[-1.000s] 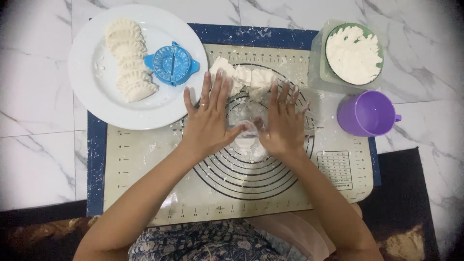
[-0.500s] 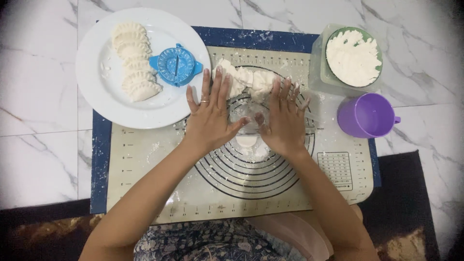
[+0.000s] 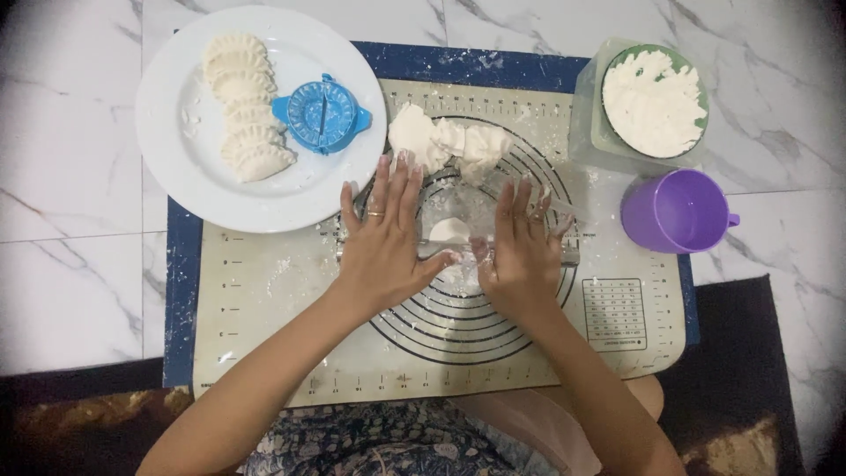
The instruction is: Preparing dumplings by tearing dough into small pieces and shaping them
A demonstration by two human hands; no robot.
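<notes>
Two flat, open hands, left hand (image 3: 385,242) and right hand (image 3: 520,251), on a clear rolling pin (image 3: 458,247) over dough (image 3: 450,231), purple cup (image 3: 674,211) nearby.

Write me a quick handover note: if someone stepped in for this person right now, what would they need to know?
Left hand and right hand: both flat, palms down, pressing a clear rolling pin over a small dough piece on the baking mat.
Dough lump waits at the mat's far edge.
Done: a row of shaped dumplings on the white plate, beside the blue dumpling press.
Left: the small piece is not yet flat; the lump is unused.
Flour bowl and purple cup stand at the right.
</notes>
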